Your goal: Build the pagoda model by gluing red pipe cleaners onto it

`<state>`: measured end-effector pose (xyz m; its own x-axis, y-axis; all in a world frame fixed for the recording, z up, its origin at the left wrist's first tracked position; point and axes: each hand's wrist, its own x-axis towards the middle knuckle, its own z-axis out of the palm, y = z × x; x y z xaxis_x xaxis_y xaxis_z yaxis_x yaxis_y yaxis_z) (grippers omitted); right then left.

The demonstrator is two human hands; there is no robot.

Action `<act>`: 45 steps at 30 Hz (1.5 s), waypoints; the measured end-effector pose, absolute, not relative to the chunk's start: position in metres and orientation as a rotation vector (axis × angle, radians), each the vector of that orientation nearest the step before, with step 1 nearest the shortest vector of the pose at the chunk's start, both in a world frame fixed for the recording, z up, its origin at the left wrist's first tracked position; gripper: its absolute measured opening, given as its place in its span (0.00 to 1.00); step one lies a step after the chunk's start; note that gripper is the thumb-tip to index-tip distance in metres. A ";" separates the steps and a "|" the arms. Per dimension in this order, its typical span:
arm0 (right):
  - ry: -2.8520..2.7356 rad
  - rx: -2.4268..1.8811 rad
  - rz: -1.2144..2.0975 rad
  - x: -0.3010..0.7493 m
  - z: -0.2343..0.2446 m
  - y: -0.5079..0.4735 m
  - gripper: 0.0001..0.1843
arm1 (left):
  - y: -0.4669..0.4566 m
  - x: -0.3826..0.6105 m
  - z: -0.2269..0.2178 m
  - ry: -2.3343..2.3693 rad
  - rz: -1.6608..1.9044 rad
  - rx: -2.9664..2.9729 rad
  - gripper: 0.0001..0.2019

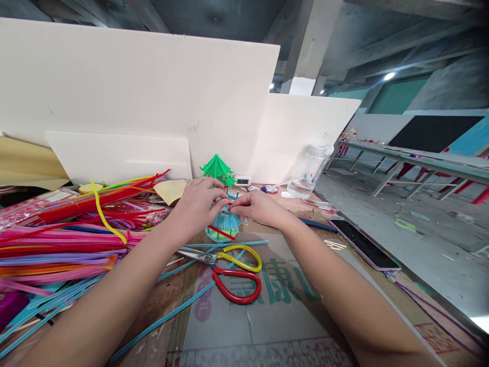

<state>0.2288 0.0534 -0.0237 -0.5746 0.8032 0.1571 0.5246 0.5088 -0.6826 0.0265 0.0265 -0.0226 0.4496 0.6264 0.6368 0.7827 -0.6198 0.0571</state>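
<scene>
A small pavilion-like model made of pipe cleaners stands in front of me, with a pointed green roof [216,168] on top and a flared light-blue tier [225,223] lower down. My left hand [202,201] is closed at its middle, the thumb and fingers pinched against the model. From the right, my right hand [257,206] pinches at the same part; what lies between its fingertips is too small to make out. Red pieces show between the hands, and a red pipe cleaner [222,233] slants across the lower tier. Scissors [237,272] with one yellow and one red handle lie just nearer to me.
Bundles of coloured pipe cleaners [69,229] cover the table's left side. Loose blue ones [179,306] run under the scissors. At right lie a phone [364,244] and short pale sticks [334,245]; a clear plastic jar [310,171] stands behind. White boards [133,86] rise at the back.
</scene>
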 end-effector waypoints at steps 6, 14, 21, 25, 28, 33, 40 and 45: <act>-2.274 -1.129 0.718 0.240 -0.017 0.054 0.11 | 0.021 0.009 -0.002 -1.271 -0.989 -2.432 0.13; -2.118 -0.786 0.104 0.229 -0.009 0.042 0.09 | 0.026 -0.001 -0.003 -1.365 -0.815 -2.496 0.09; -2.277 -0.655 -0.298 0.214 -0.022 0.035 0.07 | 0.029 0.005 -0.010 -1.338 -0.787 -2.522 0.08; -2.301 -0.710 -0.312 0.214 -0.024 0.034 0.07 | 0.030 0.006 -0.011 -1.321 -0.789 -2.522 0.08; -2.309 -0.732 -0.294 0.213 -0.025 0.034 0.07 | 0.030 0.006 -0.011 -1.317 -0.799 -2.523 0.09; -2.323 -0.724 -0.284 0.213 -0.026 0.035 0.08 | 0.031 0.006 -0.011 -1.321 -0.795 -2.526 0.09; -2.297 -0.744 -0.280 0.212 -0.028 0.037 0.07 | 0.031 0.007 -0.010 -1.335 -0.792 -2.539 0.09; -2.307 -0.758 -0.286 0.212 -0.028 0.036 0.06 | 0.028 0.008 -0.009 -1.356 -0.771 -2.531 0.09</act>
<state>0.2122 0.0361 -0.0278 -0.5976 0.4416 0.6693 0.5917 0.8062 -0.0037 0.0080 0.0283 -0.0092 0.4535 0.7274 0.5150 0.8147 -0.5727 0.0915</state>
